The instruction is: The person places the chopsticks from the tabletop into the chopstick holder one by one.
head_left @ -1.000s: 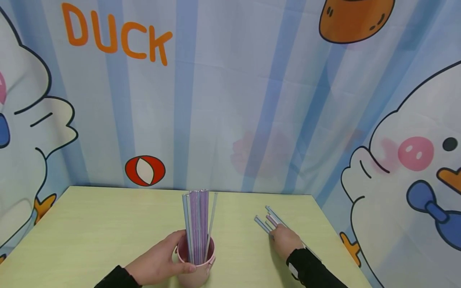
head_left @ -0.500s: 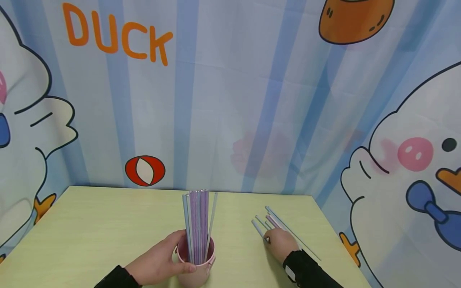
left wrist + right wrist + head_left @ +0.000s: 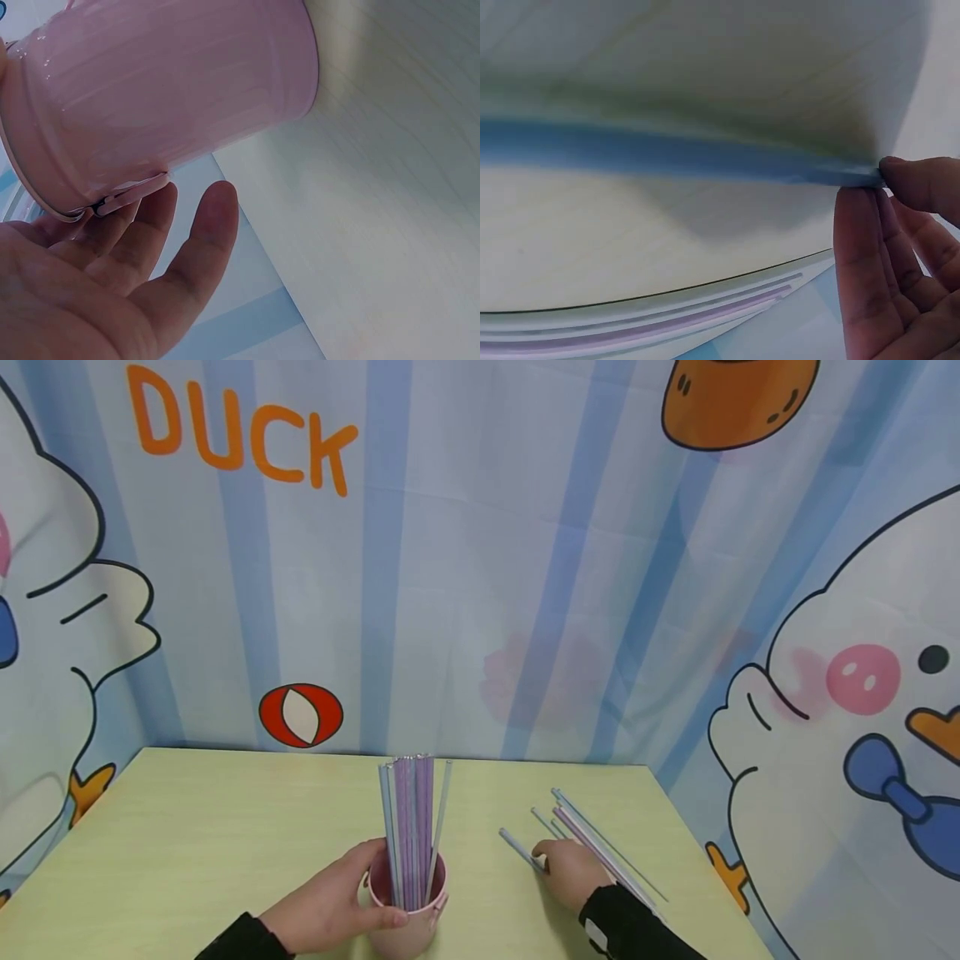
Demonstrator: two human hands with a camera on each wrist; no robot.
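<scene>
My left hand (image 3: 337, 897) holds a small pink metal bucket (image 3: 408, 939) by its rim, the thumb in front and a finger at the left side. In the left wrist view the bucket (image 3: 165, 90) fills the top, with some fingers by its folded handle. A bundle of purple and blue straws (image 3: 411, 835) stands upright inside it. To the right, my right hand (image 3: 572, 872) pinches one blue straw (image 3: 517, 846) low over the table. The right wrist view shows that straw (image 3: 667, 154) between thumb and fingertips.
Several loose straws (image 3: 600, 843) lie slantwise on the table just right of my right hand. The pale yellow table (image 3: 247, 810) ends at a blue striped curtain (image 3: 465, 610) printed with ducks.
My right hand has drawn the blue straw left and toward me, apart from the loose straws. My left hand stays on the bucket.
</scene>
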